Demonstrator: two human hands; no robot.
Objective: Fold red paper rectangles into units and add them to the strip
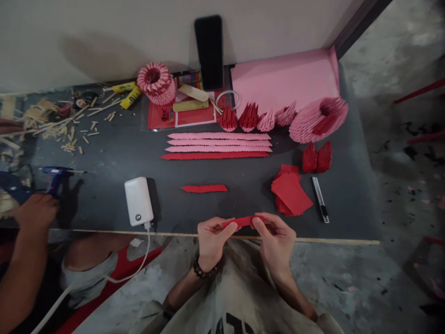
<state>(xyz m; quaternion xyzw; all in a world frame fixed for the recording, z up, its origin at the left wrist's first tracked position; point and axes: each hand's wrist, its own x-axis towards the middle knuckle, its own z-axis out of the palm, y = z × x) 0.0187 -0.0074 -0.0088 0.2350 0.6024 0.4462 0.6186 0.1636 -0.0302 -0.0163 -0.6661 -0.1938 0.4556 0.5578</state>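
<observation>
My left hand (213,239) and my right hand (274,239) pinch the two ends of a folded red paper strip (244,221) at the table's front edge. Thumbs lie on top, fingers underneath. Beyond them lies a short row of red folded paper pieces (204,188). A loose stack of red paper sheets (291,191) sits to the right, with a box cutter (320,199) beside it. Further back are a long red paper row (215,156) and several long pink paper rows (219,143).
A white power bank (138,200) with a cable stands left. Another person's hand (36,213) is near a blue glue gun (57,178) amid wooden sticks. At the back are a phone (209,53), pink paper (283,81) and folded-paper shapes (318,119).
</observation>
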